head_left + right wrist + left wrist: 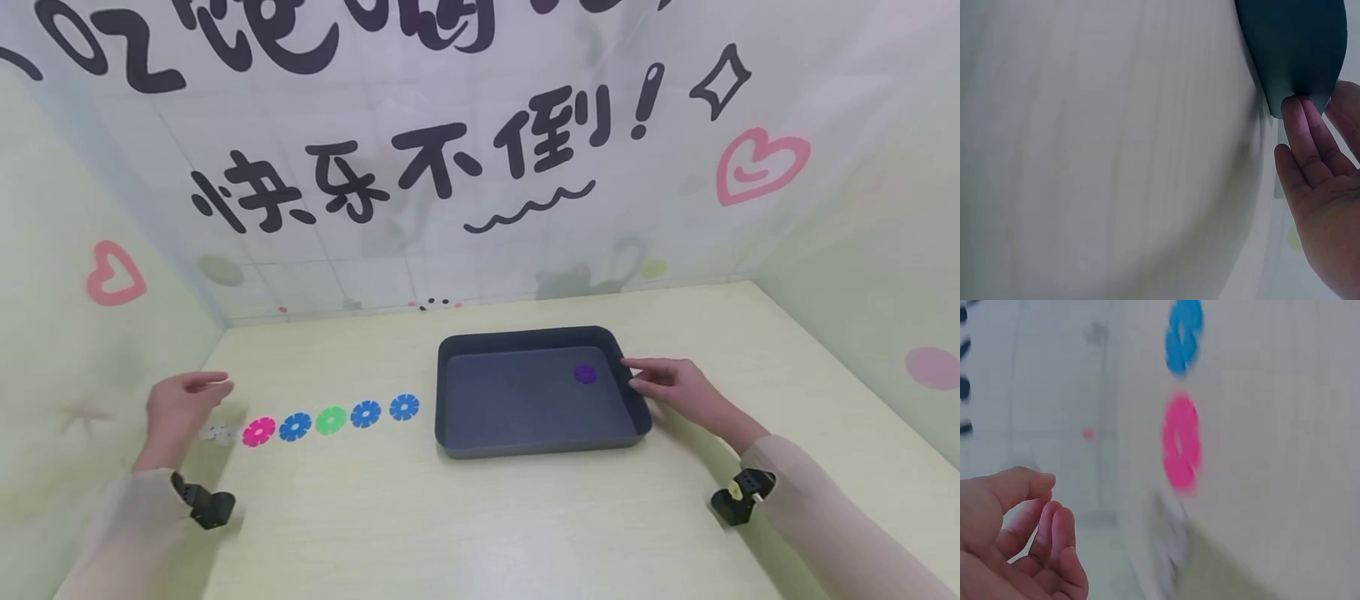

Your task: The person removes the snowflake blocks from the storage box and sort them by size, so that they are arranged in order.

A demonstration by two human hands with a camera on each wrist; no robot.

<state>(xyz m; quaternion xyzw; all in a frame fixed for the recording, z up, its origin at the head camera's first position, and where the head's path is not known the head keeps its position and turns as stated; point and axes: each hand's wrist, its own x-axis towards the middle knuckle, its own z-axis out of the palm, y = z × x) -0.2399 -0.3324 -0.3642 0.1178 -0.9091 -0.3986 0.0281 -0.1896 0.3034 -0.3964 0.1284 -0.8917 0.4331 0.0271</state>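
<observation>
My left hand hovers over the left end of a row of plastic snowflake discs, its fingers loosely bent with nothing between them. Below it lies a whitish disc, blurred in the left wrist view. To its right come a pink disc, a blue disc, a green disc and two further blue discs. My right hand touches the right end wall of a dark grey tray with nearly straight fingers. A purple disc lies inside the tray.
The pale wood-grain table is bounded by a printed curtain at the back and panels on both sides. Black wrist cameras are strapped on both sleeves.
</observation>
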